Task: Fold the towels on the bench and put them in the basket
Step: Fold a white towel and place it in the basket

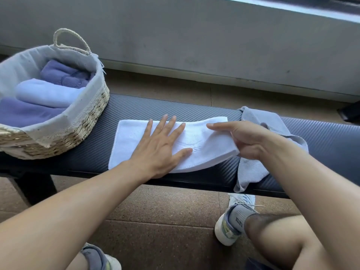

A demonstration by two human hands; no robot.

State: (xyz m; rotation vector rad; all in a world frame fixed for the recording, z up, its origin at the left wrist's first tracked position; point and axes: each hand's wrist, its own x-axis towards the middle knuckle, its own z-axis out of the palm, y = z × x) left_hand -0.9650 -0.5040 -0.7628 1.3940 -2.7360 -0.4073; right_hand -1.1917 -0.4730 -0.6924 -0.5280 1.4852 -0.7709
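Here the white towel [202,141] lies folded lengthwise, right end lifted.

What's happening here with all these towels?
A person is folding a white towel on a dark bench. The left hand presses it flat while the right hand grips its right end, lifted. A grey towel lies unfolded beside it. The lined wicker basket already holds blue and purple towels.
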